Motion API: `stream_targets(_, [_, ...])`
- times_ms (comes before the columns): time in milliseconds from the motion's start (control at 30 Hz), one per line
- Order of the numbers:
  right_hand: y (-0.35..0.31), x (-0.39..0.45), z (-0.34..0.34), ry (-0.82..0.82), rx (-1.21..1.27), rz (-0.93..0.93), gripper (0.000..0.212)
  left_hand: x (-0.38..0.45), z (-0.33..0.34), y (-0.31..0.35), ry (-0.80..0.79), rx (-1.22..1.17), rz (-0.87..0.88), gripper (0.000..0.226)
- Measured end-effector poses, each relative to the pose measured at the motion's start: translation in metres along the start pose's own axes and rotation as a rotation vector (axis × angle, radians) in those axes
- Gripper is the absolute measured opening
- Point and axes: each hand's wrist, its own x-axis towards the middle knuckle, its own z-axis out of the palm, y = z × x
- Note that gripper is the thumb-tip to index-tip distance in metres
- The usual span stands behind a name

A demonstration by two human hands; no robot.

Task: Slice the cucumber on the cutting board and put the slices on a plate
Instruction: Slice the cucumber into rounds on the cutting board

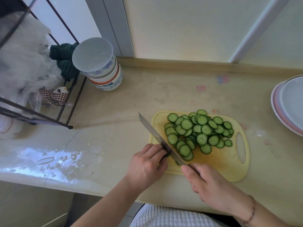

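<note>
While left hand point(147, 163) pinches cucumber stub point(166, 154) — right hand point(211, 185) holds knife point(157, 136).

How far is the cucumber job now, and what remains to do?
Nearly all is cut: a heap of cucumber slices lies on the cutting board. In hand: the left hand holds the last cucumber end against the knife, gripped by the right hand. Left: move the slices to a plate, which holds none yet.
</note>
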Motion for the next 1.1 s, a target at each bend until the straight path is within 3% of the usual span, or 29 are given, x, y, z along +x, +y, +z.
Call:
stream_targets(267, [0.01, 0.021, 0.01, -0.034, -0.052, 0.036, 0.057, 0.001, 0.001, -0.003, -0.008, 0.0, -0.004, 0.012])
stream_targets(733, [-0.005, 0.004, 0.0, -0.011, 0.075, 0.013, 0.049, -0.002, -0.002, -0.003, 0.004, 0.014, 0.012, 0.01])
stream_targets(1100, [0.005, 0.016, 0.006, -0.05, -0.015, 0.012, 0.052, -0.003, 0.001, -0.003, -0.004, 0.024, 0.004, 0.012])
